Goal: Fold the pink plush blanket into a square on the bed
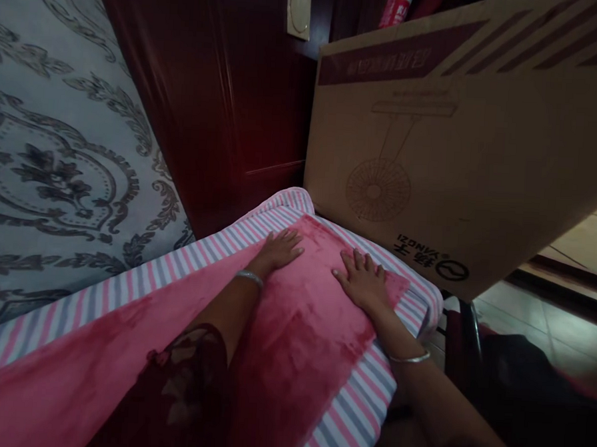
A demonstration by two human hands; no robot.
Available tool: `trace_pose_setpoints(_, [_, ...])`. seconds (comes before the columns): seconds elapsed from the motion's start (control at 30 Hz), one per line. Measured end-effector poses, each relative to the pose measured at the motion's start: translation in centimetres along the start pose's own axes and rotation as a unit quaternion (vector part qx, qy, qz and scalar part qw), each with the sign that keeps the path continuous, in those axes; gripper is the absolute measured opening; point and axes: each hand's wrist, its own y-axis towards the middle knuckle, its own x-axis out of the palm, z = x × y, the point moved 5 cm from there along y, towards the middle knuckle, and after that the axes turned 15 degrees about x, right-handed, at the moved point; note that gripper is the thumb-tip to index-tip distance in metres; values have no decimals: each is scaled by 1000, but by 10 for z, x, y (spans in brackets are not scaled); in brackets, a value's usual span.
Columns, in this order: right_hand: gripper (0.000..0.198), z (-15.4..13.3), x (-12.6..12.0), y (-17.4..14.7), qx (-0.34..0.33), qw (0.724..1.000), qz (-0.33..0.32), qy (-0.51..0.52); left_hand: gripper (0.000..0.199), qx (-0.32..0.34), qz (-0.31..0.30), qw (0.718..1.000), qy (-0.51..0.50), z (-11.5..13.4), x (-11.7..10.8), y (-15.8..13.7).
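Observation:
A pink plush fabric (297, 343) with darker red patches lies spread over a cloth striped in white, pink and grey (348, 413). My left hand (280, 250) rests palm down near the far left edge of the pink fabric, fingers stretched out. To its right, my right hand (364, 280) presses flat on the same fabric near its far right corner, fingers spread. Neither hand grips anything. The striped cloth shows as a border around the pink fabric, and what supports it underneath is hidden.
A large cardboard box (457, 158) with a printed fan picture stands right behind the far edge. Beside it is a dark red wooden panel (264, 115). A patterned wall (56, 171) runs along the left. Dark furniture (516, 368) and a tiled floor (514, 305) lie at the right.

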Motion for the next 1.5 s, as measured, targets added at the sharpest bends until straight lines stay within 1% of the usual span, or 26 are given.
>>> trace_pose_setpoints(0.1, [72, -1, 1, 1, -1, 1000, 0, 10, 59, -88, 21, 996, 8, -39, -15, -9])
trace_pose_setpoints(0.17, [72, -2, 1, 3, -1, 1000, 4, 16, 60, -126, 54, 990, 29, -47, -26, -6])
trace_pose_setpoints(0.2, [72, -2, 0, 3, -2, 1000, 5, 18, 62, -129, 73, 988, 41, -43, -30, 0])
trace_pose_setpoints(0.23, [72, -2, 0, 3, -1, 1000, 4, 20, 64, -117, 87, 988, 50, -35, -31, 10])
trace_pose_setpoints(0.3, [72, -1, 1, 3, 3, 1000, -2, 20, 65, -43, 89, 993, 58, -8, -26, 36])
trace_pose_setpoints(0.37, [73, 0, 2, 3, 3, 1000, -3, 21, 65, 53, 52, 996, 45, 19, -11, 60])
trace_pose_setpoints(0.4, [73, 0, 2, 3, 1, 1000, 1, 23, 65, 82, 32, 996, 34, 27, -3, 69])
trace_pose_setpoints(0.47, [73, 1, 2, 4, -3, 1000, 12, 27, 67, 82, 9, 997, 14, 28, 6, 77])
trace_pose_setpoints(0.57, [73, 1, 2, 4, -4, 999, 13, 30, 67, -4, -4, 1000, 2, -2, 3, 71])
trace_pose_setpoints(0.67, [73, 1, 1, 4, 0, 1000, -2, 29, 65, -95, -19, 995, 7, -43, -12, 51])
trace_pose_setpoints(0.73, [71, 1, 0, 2, 1, 1000, -7, 26, 66, -139, -19, 990, 16, -60, -24, 33])
trace_pose_setpoints(0.8, [71, 1, -1, 2, 0, 1000, -4, 25, 67, -159, 8, 987, 28, -60, -34, 11])
trace_pose_setpoints(0.83, [71, 2, 0, 2, -2, 1000, -2, 25, 68, -152, 24, 988, 32, -53, -36, -2])
trace_pose_setpoints(0.9, [71, 4, 2, 3, -8, 1000, 1, 25, 69, -87, 39, 995, 33, -24, -33, -28])
trace_pose_setpoints(0.97, [71, 5, 5, 4, -13, 1000, -2, 25, 70, 32, 5, 999, 18, 14, -18, -54])
trace_pose_setpoints(1.0, [72, 6, 7, 4, -14, 1000, -3, 24, 72, 94, -16, 995, 6, 30, -10, -68])
trace_pose_setpoints(1.03, [72, 7, 8, 5, -15, 1000, -4, 24, 72, 126, -30, 992, -1, 39, -4, -81])
trace_pose_setpoints(1.07, [72, 8, 8, 5, -15, 1000, -4, 22, 70, 129, -37, 991, -2, 40, 0, -93])
trace_pose_setpoints(1.1, [72, 8, 8, 5, -16, 1000, -3, 21, 68, 107, -39, 994, 0, 32, 1, -103])
trace_pose_setpoints(1.17, [73, 8, 7, 4, -16, 1000, -3, 17, 62, 13, -38, 999, 10, -1, -4, -121])
trace_pose_setpoints(1.27, [74, 7, 3, 0, -9, 1000, -16, 6, 59, -113, -35, 993, 22, -57, -23, -150])
trace_pose_setpoints(1.33, [75, 8, -1, -3, -6, 1000, -23, 2, 60, -183, -3, 981, 59, -75, -38, -171])
trace_pose_setpoints(1.37, [75, 8, -3, -4, -7, 1000, -24, 2, 61, -202, 20, 976, 78, -74, -44, -182])
trace_pose_setpoints(1.4, [76, 8, -4, -5, -8, 1000, -25, 2, 63, -200, 37, 975, 91, -65, -46, -191])
trace_pose_setpoints(1.43, [76, 9, -5, -6, -10, 1000, -25, 3, 65, -173, 42, 980, 93, -50, -45, -199])
trace_pose_setpoints(1.5, [77, 10, -6, -6, -10, 1000, -27, 2, 67, -63, 8, 996, 69, -10, -33, -213])
